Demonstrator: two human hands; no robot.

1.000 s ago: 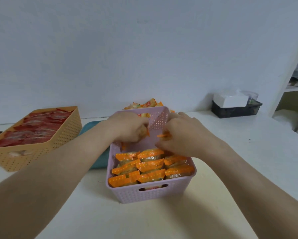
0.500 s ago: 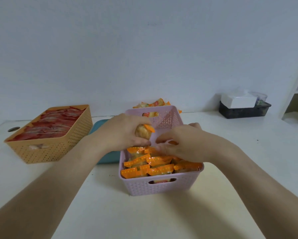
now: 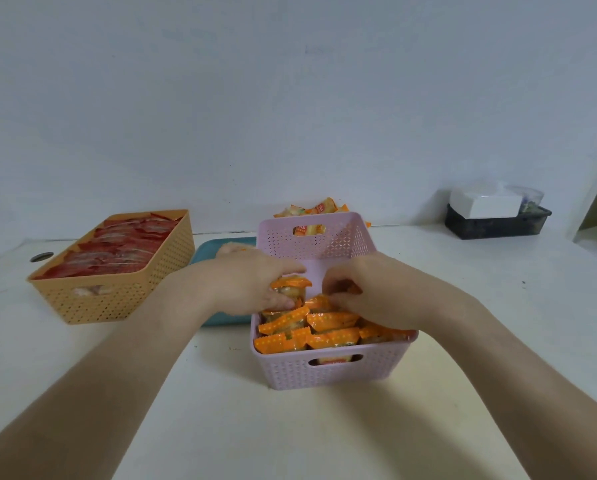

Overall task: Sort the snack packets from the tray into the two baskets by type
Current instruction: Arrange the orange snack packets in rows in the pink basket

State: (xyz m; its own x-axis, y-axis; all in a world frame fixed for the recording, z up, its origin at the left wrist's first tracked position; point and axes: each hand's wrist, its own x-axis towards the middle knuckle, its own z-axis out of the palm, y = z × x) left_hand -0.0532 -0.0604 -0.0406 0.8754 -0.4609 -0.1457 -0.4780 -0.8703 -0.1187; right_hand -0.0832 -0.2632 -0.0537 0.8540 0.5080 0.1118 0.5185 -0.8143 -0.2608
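A pink basket (image 3: 328,372) sits in front of me, its near half packed with rows of orange snack packets (image 3: 328,322). My left hand (image 3: 252,285) grips one orange packet (image 3: 290,289) upright just behind the packed rows. My right hand (image 3: 369,296) is inside the basket beside it, fingers curled and pinching an orange packet in the back row. To the left stands a tan basket (image 3: 117,296) filled with red packets (image 3: 117,251). A teal tray (image 3: 221,247) lies between and behind the baskets, mostly hidden.
More loose orange and yellow packets (image 3: 319,209) are piled behind the pink basket against the wall. A black bin with a white box (image 3: 491,216) stands at the back right. A round hole (image 3: 42,257) is in the table at far left.
My left hand has lowered its packet from above the basket down to the back of the packed rows. My right hand stays among the packets. The view has shifted slightly.
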